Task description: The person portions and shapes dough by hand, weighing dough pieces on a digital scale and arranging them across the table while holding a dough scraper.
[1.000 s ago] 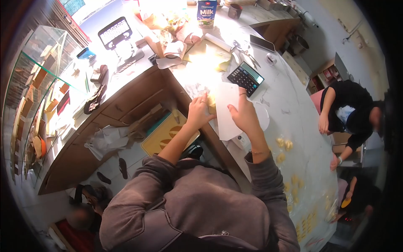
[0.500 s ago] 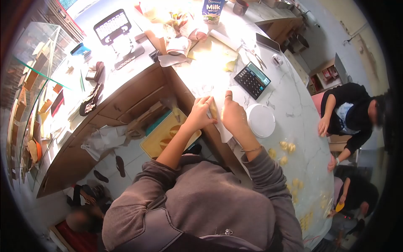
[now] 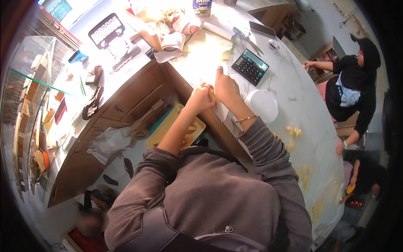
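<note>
My left hand [image 3: 200, 99] is closed around a small yellowish piece [image 3: 212, 95] at the counter's near edge. Beside it, my right hand [image 3: 228, 89] lies on a white sheet [image 3: 220, 110], its thumb extended forward; its other fingers are mostly hidden beneath the palm. A round white lid or tub [image 3: 262, 106] stands just right of my right hand. Above that lies a black calculator [image 3: 250, 67].
Yellow dough-like pieces [image 3: 293, 132] lie on the marble counter [image 3: 294, 90]. At the back are scissors [image 3: 247, 40], a phone [image 3: 262, 29] and a milk carton [image 3: 202, 7]. Other people [image 3: 350, 90] are at the right and lower left.
The white sheet, upright in my right hand at first, now lies low under it. My hands have moved closer together. The person at the right has straightened and raised an arm.
</note>
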